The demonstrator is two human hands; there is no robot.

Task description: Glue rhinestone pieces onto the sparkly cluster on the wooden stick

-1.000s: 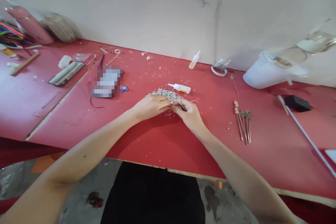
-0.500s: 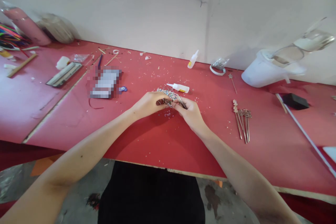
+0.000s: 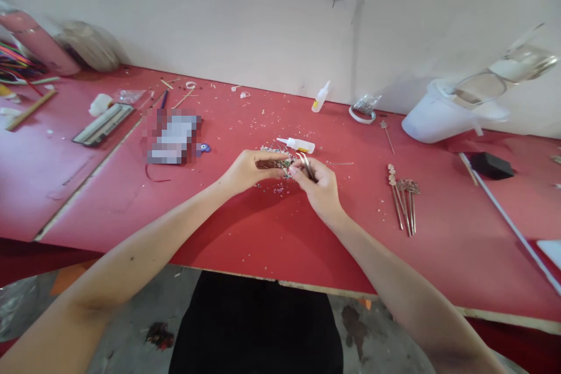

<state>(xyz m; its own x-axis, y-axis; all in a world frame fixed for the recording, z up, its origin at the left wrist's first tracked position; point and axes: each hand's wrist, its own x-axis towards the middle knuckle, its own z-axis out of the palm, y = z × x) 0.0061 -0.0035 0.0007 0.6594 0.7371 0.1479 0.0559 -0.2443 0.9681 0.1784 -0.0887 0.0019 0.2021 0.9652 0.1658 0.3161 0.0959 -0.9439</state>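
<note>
Over a scatter of small pale and coloured beads (image 3: 279, 190), my two hands meet at the middle of the red table. My left hand (image 3: 248, 172) is curled, thumb and fingers closing on a small ornament, partly hidden; it looks like a hairpin head. A thin metal pin (image 3: 340, 163) sticks out to the right behind my right hand. Shiny metal tweezers (image 3: 305, 165) are gripped in my right hand (image 3: 322, 187), whose fingertips are close to the ornament. Just beyond the hands lies a white glue bottle (image 3: 300, 145), its nozzle pointing left.
Several metal hairpins (image 3: 405, 201) lie to the right, near a black block (image 3: 491, 165) and a white bucket (image 3: 432, 114). A second glue bottle (image 3: 321, 97) stands by the wall. Leftward are a blurred-out phone-shaped object (image 3: 174, 139), a long flat box (image 3: 104, 124) and a pink bottle (image 3: 41, 41).
The tweezers in my right hand have turned more upright, and their two arms now show. The thin pin has come into sight right of that hand. My left fingers have straightened somewhat.
</note>
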